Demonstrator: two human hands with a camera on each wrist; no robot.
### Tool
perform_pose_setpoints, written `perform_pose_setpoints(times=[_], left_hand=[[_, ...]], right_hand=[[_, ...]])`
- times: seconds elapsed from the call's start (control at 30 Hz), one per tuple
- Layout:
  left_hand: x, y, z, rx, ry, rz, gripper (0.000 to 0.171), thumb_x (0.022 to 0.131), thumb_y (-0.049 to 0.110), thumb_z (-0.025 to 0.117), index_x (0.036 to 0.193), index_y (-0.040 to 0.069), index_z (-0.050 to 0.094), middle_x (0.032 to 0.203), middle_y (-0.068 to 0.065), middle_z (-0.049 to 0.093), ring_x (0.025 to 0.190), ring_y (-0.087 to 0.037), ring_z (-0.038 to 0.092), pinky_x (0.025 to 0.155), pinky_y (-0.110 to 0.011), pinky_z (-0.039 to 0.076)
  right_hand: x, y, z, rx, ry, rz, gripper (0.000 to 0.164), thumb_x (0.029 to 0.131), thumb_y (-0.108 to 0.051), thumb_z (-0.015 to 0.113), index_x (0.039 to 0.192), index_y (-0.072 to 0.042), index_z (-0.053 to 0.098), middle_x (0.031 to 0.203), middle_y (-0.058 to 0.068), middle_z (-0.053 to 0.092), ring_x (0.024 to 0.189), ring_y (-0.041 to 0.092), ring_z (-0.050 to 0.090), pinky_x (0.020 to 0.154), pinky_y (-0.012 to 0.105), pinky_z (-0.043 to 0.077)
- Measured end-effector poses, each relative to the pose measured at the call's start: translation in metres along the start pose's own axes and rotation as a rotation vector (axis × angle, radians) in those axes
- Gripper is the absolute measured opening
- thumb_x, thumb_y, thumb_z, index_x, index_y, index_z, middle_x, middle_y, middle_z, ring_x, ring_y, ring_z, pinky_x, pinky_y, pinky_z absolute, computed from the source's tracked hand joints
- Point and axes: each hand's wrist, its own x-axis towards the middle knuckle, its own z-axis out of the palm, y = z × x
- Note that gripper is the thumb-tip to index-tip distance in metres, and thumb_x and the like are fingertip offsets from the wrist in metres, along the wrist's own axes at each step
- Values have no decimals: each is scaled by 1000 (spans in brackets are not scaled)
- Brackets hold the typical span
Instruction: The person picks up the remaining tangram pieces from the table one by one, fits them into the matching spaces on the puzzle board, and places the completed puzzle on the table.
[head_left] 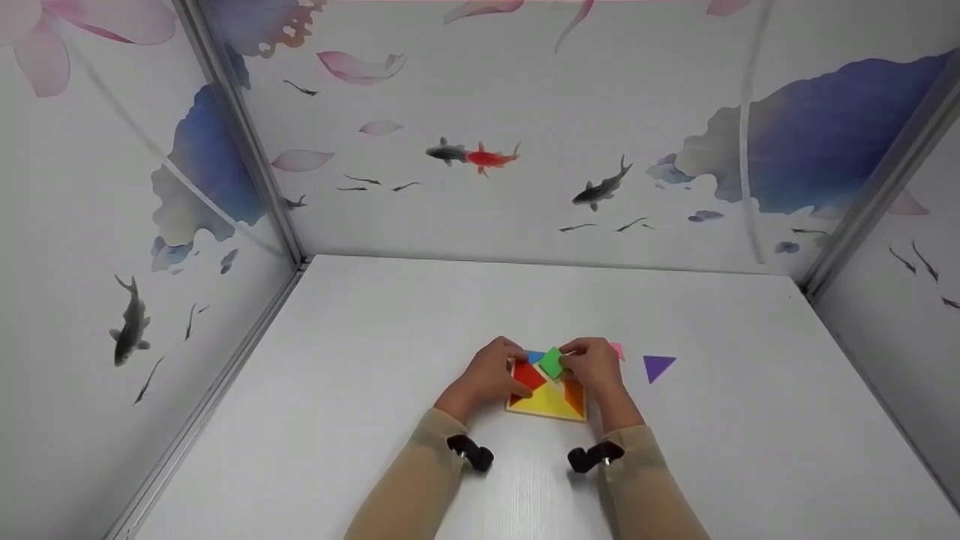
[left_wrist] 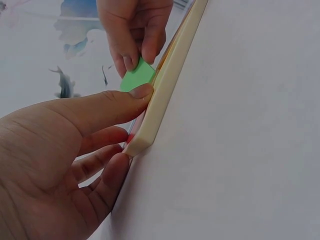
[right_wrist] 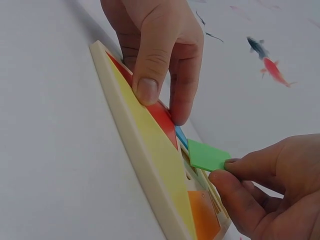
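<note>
A shallow tangram tray (head_left: 546, 415) lies on the table, its pale outer wall (left_wrist: 167, 85) close up in the left wrist view. My left hand (head_left: 495, 371) grips the tray's left side, thumb on top over the red piece (right_wrist: 162, 119) and the other fingers along the edge. Between thumb and fingertips, my right hand (head_left: 596, 367) pinches a green square piece (right_wrist: 207, 156). The green square is tilted over the tray's interior, with one end close to the blue piece (head_left: 535, 356). Also in the tray are a large yellow triangle (head_left: 553, 403) and an orange piece (right_wrist: 204, 215).
A purple triangle (head_left: 659, 367) lies on the white table (head_left: 360, 420) right of the tray. Partly behind the right hand is a pink piece (head_left: 617, 350). Printed panels (head_left: 480, 217) with fish and petals surround the table on the back, left and right.
</note>
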Motion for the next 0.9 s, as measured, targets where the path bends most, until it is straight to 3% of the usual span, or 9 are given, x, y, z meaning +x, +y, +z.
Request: perform_pose_setpoints(times=[0.33, 0.6, 0.9], left_hand=[[-1, 0, 0, 1, 2, -6, 60, 80, 31, 94, 135, 18, 72, 135, 4, 58, 116, -17, 58, 109, -36, 53], [2, 0, -2, 29, 1, 32, 61, 79, 30, 94, 134, 14, 73, 134, 0, 59, 114, -18, 60, 107, -36, 53], [2, 0, 0, 37, -2, 14, 60, 79, 31, 95, 133, 15, 73, 133, 1, 60, 113, -17, 59, 105, -35, 54]], right_hand=[[-2, -3, 4, -20, -2, 7, 18, 100, -8, 71, 117, -5, 76, 119, 17, 68, 92, 26, 68, 85, 29, 63], [-1, 0, 7, -61, 6, -54, 16, 98, -8, 73, 113, -4, 78, 113, 17, 71, 86, 24, 68, 79, 27, 63], [-2, -1, 10, -53, 4, -30, 17, 98, -8, 73, 114, -5, 77, 112, 17, 69, 85, 25, 68, 77, 26, 63]])
